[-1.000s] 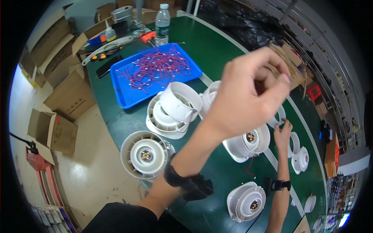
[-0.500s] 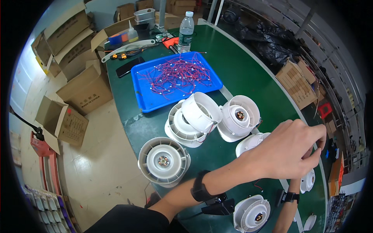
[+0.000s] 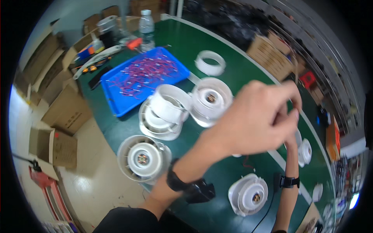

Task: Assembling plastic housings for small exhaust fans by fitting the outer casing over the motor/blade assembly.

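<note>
My left hand (image 3: 258,118) is raised over the right part of the green table, blurred, with thumb and forefinger bent together in a pinch. Whatever lies between those fingertips is too small or hidden. Behind it rises my right hand (image 3: 290,140), its fingers covered by the left; only wrist and forearm show plainly. White round fan housings surround them: one (image 3: 211,95) left of my left hand, one with a tilted white ring on top (image 3: 165,120), one near the left edge (image 3: 142,159) and one below my hands (image 3: 248,194). A loose white ring (image 3: 200,66) shows against the green table.
A blue tray (image 3: 116,110) holds a heap of red-purple wires with white connectors. Beyond it are a water bottle (image 3: 146,29) and an orange-red tool (image 3: 134,43). Cartons (image 3: 66,110) stand on the floor at left. More white parts (image 3: 305,151) lie along the right edge.
My view has swung, so the table has slid left in the picture. A loose white ring now shows beyond the housings, where plain green table was. My left hand stays in its pinch.
</note>
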{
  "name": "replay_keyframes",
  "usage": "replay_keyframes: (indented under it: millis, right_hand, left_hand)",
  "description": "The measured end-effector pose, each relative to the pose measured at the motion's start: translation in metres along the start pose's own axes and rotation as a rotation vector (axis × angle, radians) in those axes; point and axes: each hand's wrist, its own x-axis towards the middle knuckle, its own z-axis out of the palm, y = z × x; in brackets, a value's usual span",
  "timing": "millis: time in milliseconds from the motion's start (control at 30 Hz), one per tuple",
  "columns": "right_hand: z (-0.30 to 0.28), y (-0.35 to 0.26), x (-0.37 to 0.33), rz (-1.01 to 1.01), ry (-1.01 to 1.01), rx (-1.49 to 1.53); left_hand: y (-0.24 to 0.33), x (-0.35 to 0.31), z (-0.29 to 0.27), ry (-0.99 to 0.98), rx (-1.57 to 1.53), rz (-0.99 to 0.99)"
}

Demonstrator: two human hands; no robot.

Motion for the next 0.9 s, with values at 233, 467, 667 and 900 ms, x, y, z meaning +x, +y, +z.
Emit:
replay_keyframes:
  millis: [233,467,667,900]
  right_hand:
    - [-0.010,-0.088,-0.111,0.293,-0.403,-0.212]
    - [0.002,-0.090,-0.173,0.617,-0.584,-0.043]
    - [0.007,-0.057,-0.167,0.596,-0.668,0.249]
    - [0.006,-0.047,-0.163,0.674,-0.814,0.259]
  left_hand:
    - [-0.007,-0.002,-0.004,-0.044,0.068,-0.005]
    - [0.001,-0.005,0.017,-0.098,0.020,-0.043]
    - [0.005,-0.014,0.033,-0.244,0.096,-0.032]
    - [0.015,-0.015,0.049,-0.336,-0.091,0.003]
